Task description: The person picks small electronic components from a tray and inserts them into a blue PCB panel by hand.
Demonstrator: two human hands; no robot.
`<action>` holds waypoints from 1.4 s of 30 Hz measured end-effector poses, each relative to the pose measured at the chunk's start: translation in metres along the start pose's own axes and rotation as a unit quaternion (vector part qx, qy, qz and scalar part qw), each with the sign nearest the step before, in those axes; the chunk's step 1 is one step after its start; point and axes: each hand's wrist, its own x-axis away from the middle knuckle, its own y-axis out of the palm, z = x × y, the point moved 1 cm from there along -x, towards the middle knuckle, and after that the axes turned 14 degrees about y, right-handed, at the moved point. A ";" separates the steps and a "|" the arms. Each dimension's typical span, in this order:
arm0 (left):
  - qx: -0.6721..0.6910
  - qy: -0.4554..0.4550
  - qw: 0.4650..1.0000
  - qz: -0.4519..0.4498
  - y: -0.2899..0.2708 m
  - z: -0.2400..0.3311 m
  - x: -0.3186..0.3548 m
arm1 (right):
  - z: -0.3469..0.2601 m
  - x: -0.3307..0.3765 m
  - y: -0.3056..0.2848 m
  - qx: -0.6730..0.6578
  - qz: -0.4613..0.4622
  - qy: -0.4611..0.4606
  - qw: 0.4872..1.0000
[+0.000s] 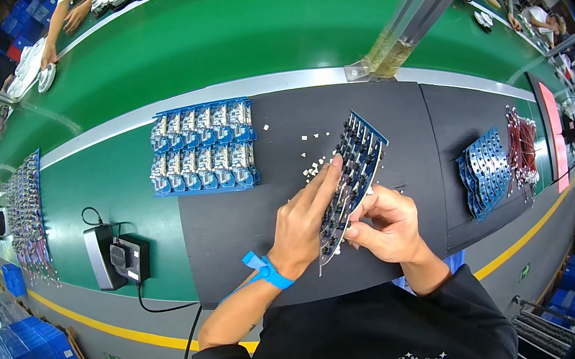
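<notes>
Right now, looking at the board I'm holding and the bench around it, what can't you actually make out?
- Head view: the circuit board is tilted, and the left hand covers part of it.
- Head view: the right hand has its fingertips behind the board's lower edge; the grip is hidden.
- Head view: the white bits on the dark mat are too small to identify.
- Head view: the stacked blue boards overlap.

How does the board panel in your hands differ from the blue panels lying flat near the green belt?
The held panel is tilted up off the dark mat, gripped by the left hand and right hand; the flat panels lie untouched, part on the mat, part on the green surface. The held panel shows a dark face dotted with small parts; the flat panels show pale blocks in rows. The held one is single; the flat ones form two rows. Both have blue edges.
</notes>
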 end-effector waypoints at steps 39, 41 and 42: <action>-0.101 0.044 0.980 -0.167 -0.032 -0.009 0.008 | 0.029 -0.025 -0.037 -0.137 0.069 0.116 0.981; -0.105 0.004 0.984 -0.143 -0.025 -0.020 0.022 | 0.030 -0.025 -0.036 -0.136 0.076 0.109 0.982; -0.106 -0.036 0.987 -0.118 -0.024 -0.022 0.022 | 0.028 -0.025 -0.036 -0.142 0.080 0.095 0.982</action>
